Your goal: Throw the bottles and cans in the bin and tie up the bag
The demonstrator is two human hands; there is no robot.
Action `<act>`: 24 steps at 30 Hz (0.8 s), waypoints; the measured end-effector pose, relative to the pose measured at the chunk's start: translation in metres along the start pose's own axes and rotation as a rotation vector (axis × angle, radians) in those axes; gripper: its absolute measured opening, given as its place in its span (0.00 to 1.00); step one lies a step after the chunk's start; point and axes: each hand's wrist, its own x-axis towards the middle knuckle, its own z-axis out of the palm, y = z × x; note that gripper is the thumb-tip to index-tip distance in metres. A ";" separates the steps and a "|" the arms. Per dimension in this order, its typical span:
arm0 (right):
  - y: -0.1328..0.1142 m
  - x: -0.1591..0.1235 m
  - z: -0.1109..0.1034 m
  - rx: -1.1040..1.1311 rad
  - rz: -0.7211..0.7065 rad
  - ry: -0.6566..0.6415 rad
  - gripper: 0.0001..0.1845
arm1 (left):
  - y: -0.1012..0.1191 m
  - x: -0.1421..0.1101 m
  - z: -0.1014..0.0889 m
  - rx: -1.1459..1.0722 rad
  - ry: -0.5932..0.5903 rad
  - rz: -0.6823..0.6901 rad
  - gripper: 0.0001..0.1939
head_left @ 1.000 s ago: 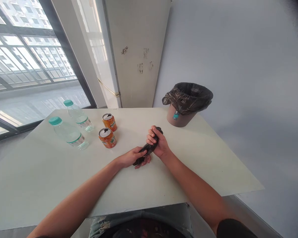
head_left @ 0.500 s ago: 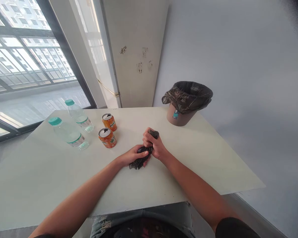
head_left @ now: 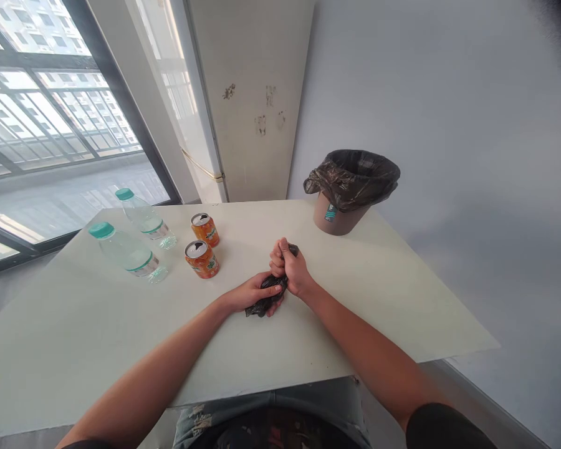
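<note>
A crumpled black plastic bag [head_left: 260, 307] is bunched between my two hands, just above the table near its front middle. My left hand [head_left: 252, 293] is closed round the lower part, thumb lying across the top, with loose plastic sticking out below. Wrapped in a fist round the upper part is my right hand [head_left: 292, 268]; a dark tip of the bag pokes out above it. The two hands touch or nearly touch. Most of the bag is hidden by the fingers.
Two orange soda cans [head_left: 202, 259] stand left of my hands. Farther left are two clear bottles with teal caps [head_left: 129, 254]. A brown trash bin [head_left: 339, 219] lined with a black bag stands at the back right of the white table [head_left: 98, 349], near the wall.
My right thumb has risen from across the bag to point more upward along the fist. Both hands still grip the bag in nearly the same place.
</note>
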 end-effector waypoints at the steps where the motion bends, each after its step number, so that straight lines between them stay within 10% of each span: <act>1: 0.000 0.000 0.001 -0.007 -0.002 -0.003 0.35 | 0.000 0.000 -0.001 0.014 0.013 -0.001 0.23; 24: 0.001 -0.004 0.004 -0.044 -0.011 -0.023 0.33 | 0.006 0.001 0.002 0.289 0.141 0.020 0.30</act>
